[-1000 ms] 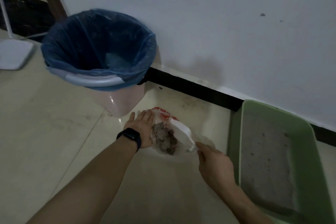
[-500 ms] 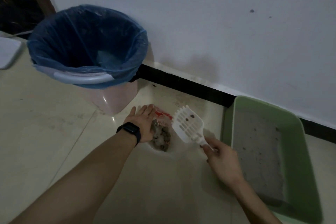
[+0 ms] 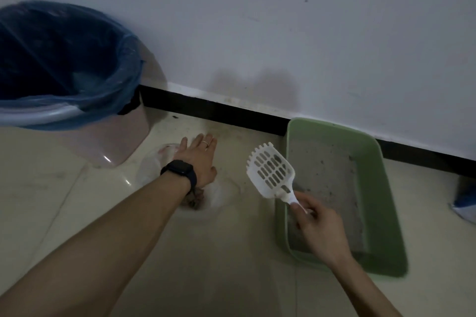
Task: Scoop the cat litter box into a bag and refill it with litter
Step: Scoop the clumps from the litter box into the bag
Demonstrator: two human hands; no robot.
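Left hand [image 3: 198, 159] lies flat, fingers spread and apart, palm down on a clear plastic bag [image 3: 152, 167] on the floor [image 3: 51, 201], centre-left of frame; a dark watch [image 3: 180, 171] sits on the wrist and a ring shows on one finger. Brownish litter clumps [image 3: 193, 201] show in the bag just below the wrist. Right hand [image 3: 319, 226], lower right of centre, is clamped on the handle of a white slotted scoop [image 3: 270, 170]; the scoop head is raised and tilted up-left, over the left rim of the green litter box [image 3: 386, 213]. The box sits on the floor at right against the wall baseboard, with a thin grey litter layer [image 3: 324, 175] inside. Pink bin with blue liner [image 3: 72, 90] stands upper left, near the bag. A blue-white object at the far right edge is too cut off to identify.
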